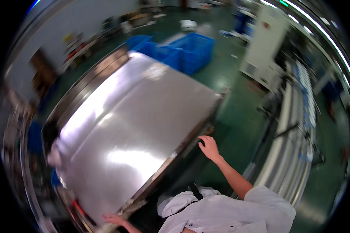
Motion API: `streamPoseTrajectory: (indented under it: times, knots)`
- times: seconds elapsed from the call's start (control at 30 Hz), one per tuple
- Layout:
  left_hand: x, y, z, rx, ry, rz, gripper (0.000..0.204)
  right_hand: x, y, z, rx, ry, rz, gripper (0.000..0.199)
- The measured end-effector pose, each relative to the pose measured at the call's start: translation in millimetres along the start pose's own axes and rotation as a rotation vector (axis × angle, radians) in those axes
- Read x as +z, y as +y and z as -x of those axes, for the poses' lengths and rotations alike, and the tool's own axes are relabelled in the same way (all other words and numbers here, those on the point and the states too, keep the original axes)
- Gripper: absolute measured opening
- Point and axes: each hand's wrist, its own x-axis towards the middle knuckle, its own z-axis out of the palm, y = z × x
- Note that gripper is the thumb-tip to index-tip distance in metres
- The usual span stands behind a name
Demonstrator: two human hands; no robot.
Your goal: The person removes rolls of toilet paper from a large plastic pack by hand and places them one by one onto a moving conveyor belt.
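Left hand (113,219), right hand (209,147) on steel sheet (136,128) edge.

Label and sign on the white cabinet

On the tall white cabinet (266,42) at the upper right, a small red label (266,25) sits near its top; lower on the side, a pale square sign (249,68). Both are blurred.

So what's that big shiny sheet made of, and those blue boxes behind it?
The big sheet looks like polished metal, maybe stainless steel: it is silver and mirrors the ceiling lights in bright streaks. The right hand and left hand touch its edges. The blue crates look like moulded plastic: solid colour with a grid-like side wall, though they are blurred.
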Motion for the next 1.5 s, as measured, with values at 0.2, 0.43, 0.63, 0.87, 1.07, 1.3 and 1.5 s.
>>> streamPoseTrajectory:
  times: [0.2, 0.43, 0.63, 0.87, 1.07, 1.3, 1.5]
  knots:
    - [165, 444, 163, 0.57, -1.267, 0.529, 0.036, -92, 86, -1, 0.256, 0.118, -0.155, 0.019]
    - [239, 653, 440, 0.896, -2.023, 0.545, 0.023, -138, 239, 52, 0.744, 0.042, -0.25, 0.031]
    - [234, 751, 668, 1.677, -2.339, 0.568, 0.027, -102, 375, 191, 1.434, 0.294, -0.152, 0.034]
    - [332, 892, 858, 1.748, -2.918, 0.15, 0.033, 21, 390, 277, 2.147, 0.639, -1.041, 0.012]
    - [652, 950, 908, 0.944, -2.304, 0.215, 0.021, -88, 554, -36, 1.778, 0.74, -1.43, 0.024]
    - [735, 998, 834, 0.423, -2.263, -0.588, 0.029, -285, 852, -314, 1.341, 0.171, -0.937, 0.032]
    - [789, 1038, 852, 0.359, -2.297, -0.403, 0.031, -362, 893, -598, 1.078, 0.171, -1.092, 0.038]
